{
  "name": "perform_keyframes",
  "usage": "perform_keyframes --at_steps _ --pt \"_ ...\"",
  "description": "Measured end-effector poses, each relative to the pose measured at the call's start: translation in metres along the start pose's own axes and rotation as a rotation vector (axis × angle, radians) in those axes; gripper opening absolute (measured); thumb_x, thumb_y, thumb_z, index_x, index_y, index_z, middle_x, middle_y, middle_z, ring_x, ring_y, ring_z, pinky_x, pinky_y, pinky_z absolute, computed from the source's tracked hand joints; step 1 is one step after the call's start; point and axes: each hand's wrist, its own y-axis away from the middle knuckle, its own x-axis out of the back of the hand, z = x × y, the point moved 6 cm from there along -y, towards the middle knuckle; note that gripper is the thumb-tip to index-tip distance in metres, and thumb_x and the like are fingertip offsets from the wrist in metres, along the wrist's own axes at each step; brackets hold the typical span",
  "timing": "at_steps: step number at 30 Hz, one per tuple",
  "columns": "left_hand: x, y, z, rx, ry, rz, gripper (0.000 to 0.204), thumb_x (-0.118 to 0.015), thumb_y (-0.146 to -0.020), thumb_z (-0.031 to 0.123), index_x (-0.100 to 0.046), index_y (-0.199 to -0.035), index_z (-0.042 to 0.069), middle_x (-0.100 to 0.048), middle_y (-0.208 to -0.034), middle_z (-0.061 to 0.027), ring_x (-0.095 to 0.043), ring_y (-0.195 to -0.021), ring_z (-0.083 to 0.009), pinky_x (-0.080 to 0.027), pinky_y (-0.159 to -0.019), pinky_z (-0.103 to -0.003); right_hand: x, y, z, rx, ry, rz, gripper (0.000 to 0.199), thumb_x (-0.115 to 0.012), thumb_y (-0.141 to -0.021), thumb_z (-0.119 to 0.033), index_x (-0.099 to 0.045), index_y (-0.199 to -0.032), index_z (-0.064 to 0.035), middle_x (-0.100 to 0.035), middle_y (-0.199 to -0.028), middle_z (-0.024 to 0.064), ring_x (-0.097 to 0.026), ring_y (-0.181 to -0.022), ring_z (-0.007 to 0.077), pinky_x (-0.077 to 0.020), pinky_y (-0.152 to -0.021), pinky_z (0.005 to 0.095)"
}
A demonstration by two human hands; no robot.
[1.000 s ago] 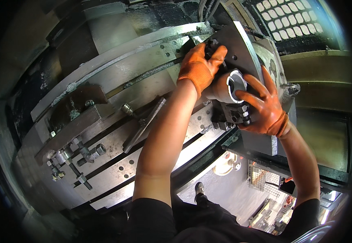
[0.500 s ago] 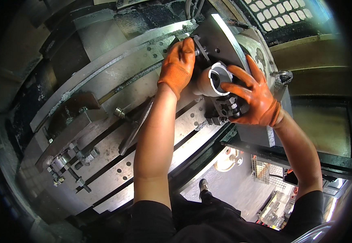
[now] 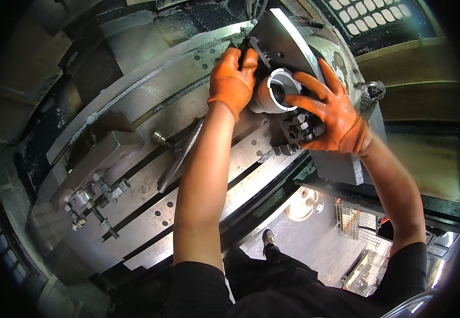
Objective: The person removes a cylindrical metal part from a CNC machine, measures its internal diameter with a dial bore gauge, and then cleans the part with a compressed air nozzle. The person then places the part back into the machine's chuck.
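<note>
A light metal cylindrical workpiece [image 3: 265, 97] with a notched rim and a hollow bore lies against a dark angle plate [image 3: 288, 45]. My right hand [image 3: 336, 114], in an orange glove, spreads its fingers over it, with one fingertip at the rim of the bore. Below that, its thumb is beside several bolts and nuts [image 3: 301, 124] on a dark clamp. My left hand [image 3: 233, 79], also gloved in orange, is closed at the plate's left side by a dark clamp bar [image 3: 259, 52]. What its curled fingers hold is hidden.
Under the work runs a slotted metal machine table [image 3: 150, 204] with holes. A metal bar [image 3: 181, 156] lies near my left forearm. At the left stand a metal block [image 3: 111, 151] and a bolted clamp assembly [image 3: 95, 199]. Metal chips cling along the table's back edge.
My left hand's fingers have shifted slightly, with a gap now showing between two of them. My right hand keeps its spread pose at the workpiece. The whole view has moved a little.
</note>
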Motion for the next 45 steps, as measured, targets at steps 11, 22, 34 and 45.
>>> perform_keyframes --at_steps 11,22,34,45 --pt "-0.006 -0.010 0.010 0.317 -0.249 -0.222 0.075 -0.030 -0.102 0.062 -0.072 -0.120 0.003 -0.068 -0.128 -0.0266 -0.060 -0.124 -0.0477 -0.047 -0.107 -0.048 -0.005 0.008 0.005 -0.014 -0.010 0.020 0.100 -0.097 -0.049 -0.039 -0.062 -0.142 -0.0260 -0.045 -0.160 0.0140 -0.030 -0.150 0.0555 -0.0231 -0.124 0.0671" --pt "-0.017 0.027 -0.030 0.282 0.327 -0.015 0.069 -0.055 -0.100 0.063 -0.065 -0.118 -0.003 -0.072 -0.114 -0.0182 -0.064 -0.098 -0.0282 -0.052 -0.090 -0.039 -0.019 0.013 0.011 -0.059 0.083 0.040 0.097 -0.097 -0.058 -0.036 -0.057 -0.147 -0.0403 -0.039 -0.165 0.0042 -0.024 -0.152 0.0556 -0.0277 -0.123 0.0644" --pt "-0.094 0.199 -0.015 0.042 0.630 -0.447 0.045 -0.063 -0.100 0.002 -0.053 -0.144 0.005 -0.066 -0.137 -0.0122 -0.065 -0.121 -0.0202 -0.053 -0.104 -0.033 -0.021 0.013 0.012 -0.055 0.176 0.026 0.101 -0.094 -0.057 -0.050 -0.053 -0.149 -0.0415 -0.041 -0.165 0.0040 -0.022 -0.153 0.0556 -0.0295 -0.120 0.0677" --pt "-0.095 0.207 0.030 0.011 0.983 -0.113 0.060 -0.061 -0.103 0.007 -0.037 -0.157 0.002 -0.062 -0.134 -0.0135 -0.064 -0.117 -0.0217 -0.051 -0.105 -0.038 -0.026 0.010 0.016 -0.027 0.147 0.053 0.102 -0.093 -0.057 -0.049 -0.051 -0.150 -0.0428 -0.040 -0.165 0.0014 -0.023 -0.152 0.0562 -0.0312 -0.118 0.0694"
